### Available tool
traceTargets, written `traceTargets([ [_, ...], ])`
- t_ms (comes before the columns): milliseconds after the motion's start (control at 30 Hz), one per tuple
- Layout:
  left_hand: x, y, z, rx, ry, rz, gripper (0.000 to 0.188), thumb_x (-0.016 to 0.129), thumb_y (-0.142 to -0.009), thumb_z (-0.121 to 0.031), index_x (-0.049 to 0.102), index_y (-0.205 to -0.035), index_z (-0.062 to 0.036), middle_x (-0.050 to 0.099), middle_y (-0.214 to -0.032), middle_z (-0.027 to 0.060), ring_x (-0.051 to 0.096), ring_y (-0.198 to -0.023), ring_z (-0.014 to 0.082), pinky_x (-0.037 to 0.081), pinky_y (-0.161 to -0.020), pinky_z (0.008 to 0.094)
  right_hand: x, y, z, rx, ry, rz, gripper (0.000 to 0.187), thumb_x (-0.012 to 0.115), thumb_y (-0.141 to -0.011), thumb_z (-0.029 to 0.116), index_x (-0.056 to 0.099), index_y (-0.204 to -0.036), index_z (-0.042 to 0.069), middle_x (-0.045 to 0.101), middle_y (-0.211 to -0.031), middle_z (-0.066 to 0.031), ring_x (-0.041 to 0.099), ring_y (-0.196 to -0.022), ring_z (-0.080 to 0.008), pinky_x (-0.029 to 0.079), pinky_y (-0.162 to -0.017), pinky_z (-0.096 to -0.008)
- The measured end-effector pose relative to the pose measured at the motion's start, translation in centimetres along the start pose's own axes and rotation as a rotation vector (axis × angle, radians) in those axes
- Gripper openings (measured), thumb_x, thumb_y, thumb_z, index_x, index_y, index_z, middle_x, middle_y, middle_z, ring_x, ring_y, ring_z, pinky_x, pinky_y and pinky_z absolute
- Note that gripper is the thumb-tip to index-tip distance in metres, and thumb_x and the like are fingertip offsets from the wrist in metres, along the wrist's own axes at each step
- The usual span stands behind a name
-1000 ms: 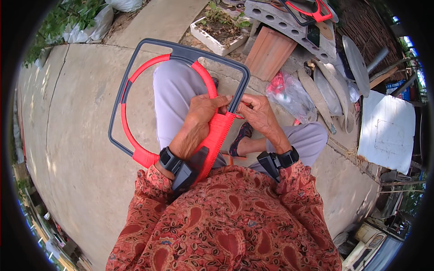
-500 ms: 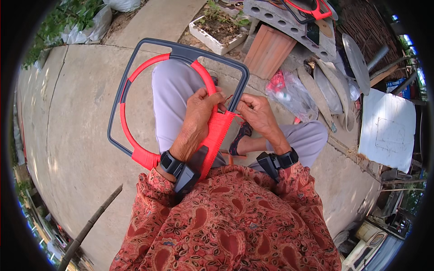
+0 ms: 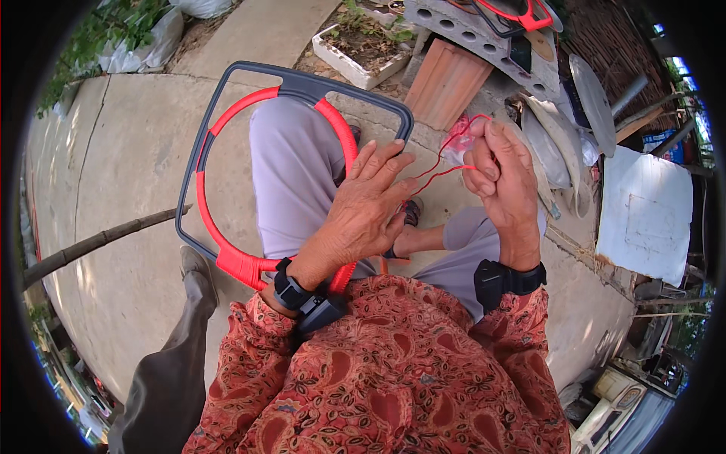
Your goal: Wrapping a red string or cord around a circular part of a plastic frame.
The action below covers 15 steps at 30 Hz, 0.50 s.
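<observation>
A dark grey, rounded rectangular frame rests against my raised knee. Inside it runs a ring, wrapped in red cord over much of its length. My left hand lies over the frame's right side with its fingers stretched out flat, hiding the wrapped part beneath. Up and to the right, my right hand is closed, pinching a red cord. Two strands of the cord stretch from these fingers toward my left hand; where they meet the frame is hidden.
Another person's dark trouser leg and shoe stand at the left, near a long stick. Beyond my knees are a white planter box, a terracotta slab and a perforated concrete block. A white board lies right.
My right hand has moved up and right from the frame, drawing out the red cord. My left hand's fingers have flattened. Another person's leg has appeared at the left; the stick has swung upward.
</observation>
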<state>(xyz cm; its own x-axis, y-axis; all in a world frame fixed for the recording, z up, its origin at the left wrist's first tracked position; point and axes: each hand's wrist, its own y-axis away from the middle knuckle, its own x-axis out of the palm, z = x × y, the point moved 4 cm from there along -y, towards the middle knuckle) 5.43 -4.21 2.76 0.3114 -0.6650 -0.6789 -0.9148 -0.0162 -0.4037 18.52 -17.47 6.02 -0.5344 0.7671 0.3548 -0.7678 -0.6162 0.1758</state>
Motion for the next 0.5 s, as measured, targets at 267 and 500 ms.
traceTargets([
  [267, 1.7, 0.1, 0.9, 0.006, -0.199, -0.007, 0.018, 0.061, -0.07, 0.005, 0.062, -0.087, 0.0008, 0.055, -0.124, 0.0147, 0.046, -0.123, 0.0351, 0.043, -0.099, 0.0437, -4.2, 1.5, 11.3, -0.317, -0.598, 0.248, 0.027, 0.036, -0.105, 0.021, 0.053, -0.1, 0.0, 0.037, -0.063, 0.0021, 0.035, -0.049, -0.009, 0.032, -0.046, -0.0246],
  [500, 0.8, 1.4, 3.3, -0.372, 0.637, -0.435, 0.012, 0.059, -0.096, -0.012, 0.062, -0.095, 0.0003, 0.065, -0.101, 0.0036, 0.055, -0.093, 0.0087, 0.044, -0.084, 0.0232, -13.6, -0.8, 6.9, -0.48, -0.228, -0.385, 0.021, 0.049, -0.099, 0.018, 0.056, -0.102, -0.002, 0.054, -0.078, -0.0059, 0.055, -0.076, -0.0178, 0.045, -0.07, -0.0288],
])
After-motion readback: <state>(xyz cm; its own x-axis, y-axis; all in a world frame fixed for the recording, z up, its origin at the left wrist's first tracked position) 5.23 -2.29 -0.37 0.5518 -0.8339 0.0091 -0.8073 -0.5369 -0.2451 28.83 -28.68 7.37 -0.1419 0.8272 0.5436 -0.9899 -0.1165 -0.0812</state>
